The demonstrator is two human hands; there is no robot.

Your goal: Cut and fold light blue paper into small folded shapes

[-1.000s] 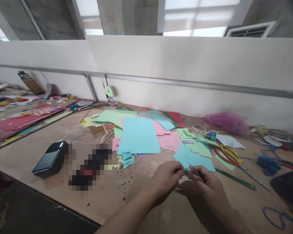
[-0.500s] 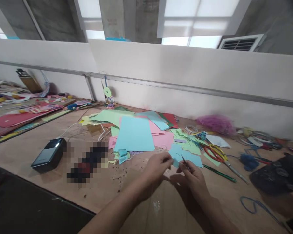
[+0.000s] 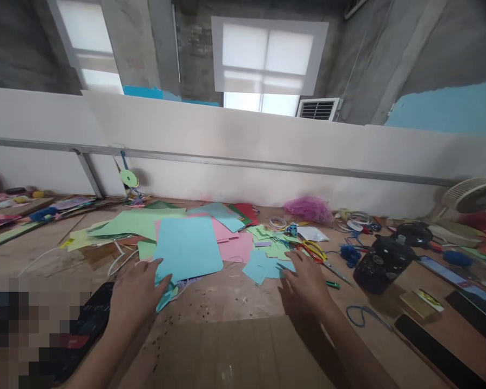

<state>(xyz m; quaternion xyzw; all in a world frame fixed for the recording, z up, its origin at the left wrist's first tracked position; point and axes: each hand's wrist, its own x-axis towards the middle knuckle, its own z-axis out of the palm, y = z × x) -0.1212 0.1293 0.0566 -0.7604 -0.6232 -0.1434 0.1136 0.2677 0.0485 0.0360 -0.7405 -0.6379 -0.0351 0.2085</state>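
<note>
My left hand [image 3: 135,294] reaches over the left side of the table, its fingers apart and nothing seen in them. Just beside its fingertips lie folded light-blue paper scraps [image 3: 168,296] and the lower left corner of a large light-blue sheet [image 3: 190,246]. On the right, my right hand [image 3: 310,281] holds a thin, dark pointed tool [image 3: 282,266] between thumb and fingers; most of it is hidden. Its tip is over small light-blue paper pieces [image 3: 261,266]. Scissors [image 3: 318,251] with yellow and orange handles and a green pen-like stick [image 3: 332,284] lie near the right hand.
Green sheets [image 3: 125,224] and pink paper [image 3: 235,248] lie in a pile behind. A dark jar-like object [image 3: 383,265], blue yarn [image 3: 350,255] and a fan [image 3: 476,194] stand right. A black device [image 3: 93,313] is at left; a low white wall [image 3: 243,135] runs behind.
My hands, close together before, are now wide apart; the left moved to the blue scraps. The small blue piece between them is no longer seen there. The view has swung right.
</note>
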